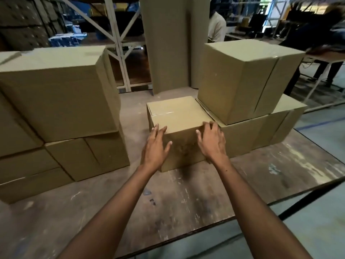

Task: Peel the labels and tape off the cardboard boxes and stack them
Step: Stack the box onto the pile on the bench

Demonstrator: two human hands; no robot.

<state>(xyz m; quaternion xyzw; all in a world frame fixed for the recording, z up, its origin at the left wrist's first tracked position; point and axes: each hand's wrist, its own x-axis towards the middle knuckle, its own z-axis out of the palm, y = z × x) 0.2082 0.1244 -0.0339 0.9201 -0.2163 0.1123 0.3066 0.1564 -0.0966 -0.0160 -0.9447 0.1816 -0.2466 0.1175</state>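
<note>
**Both hands on the small box at the middle of the board**

A worn wooden board point(186, 199) on the floor carries all the cartons. At left stands the biggest stack point(61, 101) of cardboard boxes. At right, 1 tall box point(237, 79) sits on a low flat box point(261, 131). Between them, touching the flat box's near end, is the small box point(179, 116), with a strip of clear tape point(168, 112) shining across its top. The left hand point(155, 146) lies against its near left corner, fingers straight and spread. The right hand point(211, 142) rests on its near right top edge, fingers loosely bent and apart, gripping nothing.
</note>
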